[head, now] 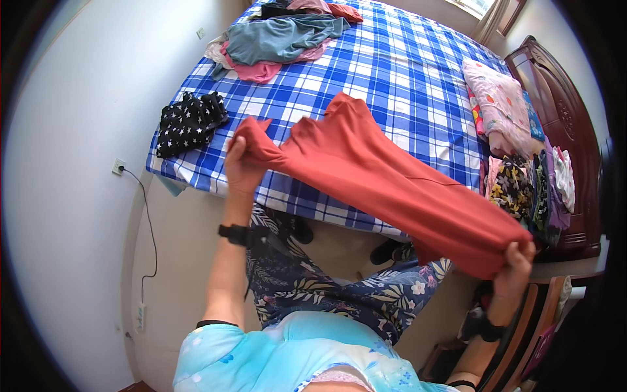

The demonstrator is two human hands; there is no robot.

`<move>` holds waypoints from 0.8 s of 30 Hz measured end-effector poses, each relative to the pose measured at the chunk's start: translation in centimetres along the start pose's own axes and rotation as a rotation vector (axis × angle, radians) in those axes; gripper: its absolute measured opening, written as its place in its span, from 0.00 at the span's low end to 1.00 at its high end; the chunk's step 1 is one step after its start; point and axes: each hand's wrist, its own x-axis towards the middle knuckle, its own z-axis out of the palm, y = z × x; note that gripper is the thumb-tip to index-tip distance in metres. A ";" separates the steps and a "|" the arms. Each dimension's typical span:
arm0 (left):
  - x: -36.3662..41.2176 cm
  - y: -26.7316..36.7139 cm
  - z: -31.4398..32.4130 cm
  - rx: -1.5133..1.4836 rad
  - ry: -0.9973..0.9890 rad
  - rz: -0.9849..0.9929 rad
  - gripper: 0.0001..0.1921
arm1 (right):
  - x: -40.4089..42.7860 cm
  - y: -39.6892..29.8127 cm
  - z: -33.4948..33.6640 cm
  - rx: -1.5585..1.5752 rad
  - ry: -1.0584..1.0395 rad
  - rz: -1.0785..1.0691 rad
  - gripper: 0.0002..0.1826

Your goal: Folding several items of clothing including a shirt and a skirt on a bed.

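A rust-red knit garment (372,181) is stretched between my two hands above the near edge of the bed. Its exact kind I cannot tell. My left hand (244,169) grips one bunched end, with the thumb on top of the cloth. At the lower right, my right hand (514,267) holds the opposite end. Between them the fabric hangs in loose folds, and its far part reaches over the blue-and-white checked bedsheet (406,93). Left of my left hand lies a folded black cloth with white stars (188,125).
A loose heap of clothes (284,39) lies at the bed's far left. Folded bedding (499,103) and a row of folded clothes (519,191) sit by the wooden headboard (558,103). A power cord (152,230) hangs along the left wall. Wooden furniture (529,318) stands at lower right.
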 end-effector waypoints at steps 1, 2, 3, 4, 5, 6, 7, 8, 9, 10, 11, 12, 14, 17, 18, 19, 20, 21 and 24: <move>-0.5 1.9 0.0 0.217 -0.030 0.212 0.29 | 0.4 -1.7 -1.4 -0.016 -0.020 -0.054 0.16; -1.6 3.5 4.8 0.433 -0.208 0.146 0.34 | 0.5 -3.6 -2.9 0.055 -0.012 -0.090 0.15; -2.2 5.1 7.0 0.556 -0.221 0.106 0.36 | 0.6 -5.3 -3.6 0.134 -0.011 -0.132 0.13; -2.3 6.4 7.2 0.533 -0.236 0.038 0.37 | 0.6 -7.2 -2.9 0.121 -0.002 -0.134 0.13; -2.7 7.9 7.9 0.533 -0.249 -0.028 0.38 | 1.3 -8.1 -2.1 0.083 -0.001 -0.100 0.13; -2.6 8.5 8.3 0.529 -0.168 -0.037 0.35 | 2.5 -8.5 -1.3 0.048 -0.005 -0.067 0.13; -2.8 8.9 9.0 0.540 -0.084 -0.039 0.31 | 4.3 -6.8 -1.0 -0.046 -0.048 -0.055 0.14; -1.6 8.7 8.8 0.477 -0.117 -0.255 0.27 | 6.5 -5.3 0.7 -0.054 -0.045 0.035 0.14; 0.6 7.8 8.2 0.401 -0.159 -0.477 0.23 | 8.4 -4.1 2.3 -0.072 -0.033 0.122 0.14; 2.6 6.5 6.8 0.490 -0.044 -0.513 0.19 | 10.6 -2.4 3.6 -0.076 -0.026 0.212 0.15; 4.8 5.2 5.7 0.537 0.051 -0.446 0.18 | 12.7 -0.6 4.1 -0.369 -0.153 0.024 0.13; 6.0 5.8 6.8 0.521 0.076 -0.331 0.18 | 15.5 -0.3 5.5 -0.175 -0.148 0.085 0.15; 8.2 8.2 10.1 0.522 0.026 -0.028 0.19 | 21.0 -1.3 8.3 -0.302 -0.144 -0.214 0.19; 11.6 16.8 16.0 0.612 -0.445 0.168 0.28 | 23.8 -10.3 12.4 -0.026 -0.143 -0.343 0.21; 11.1 18.6 18.4 0.670 -0.502 0.300 0.28 | 23.7 -12.6 12.7 0.038 -0.155 -0.391 0.22; 10.3 20.0 20.6 0.726 -0.562 0.443 0.28 | 24.3 -14.4 12.3 0.125 -0.271 -0.496 0.23; 7.3 21.8 23.9 0.772 -0.559 0.472 0.28 | 21.5 -15.8 14.9 0.080 -0.434 -0.594 0.22; 5.0 22.3 25.5 0.833 -0.472 0.554 0.29 | 19.0 -15.8 17.3 0.014 -0.584 -0.679 0.22; 1.6 20.9 27.8 0.931 -0.247 0.757 0.30 | 23.3 -13.7 14.4 0.188 -0.492 -0.389 0.21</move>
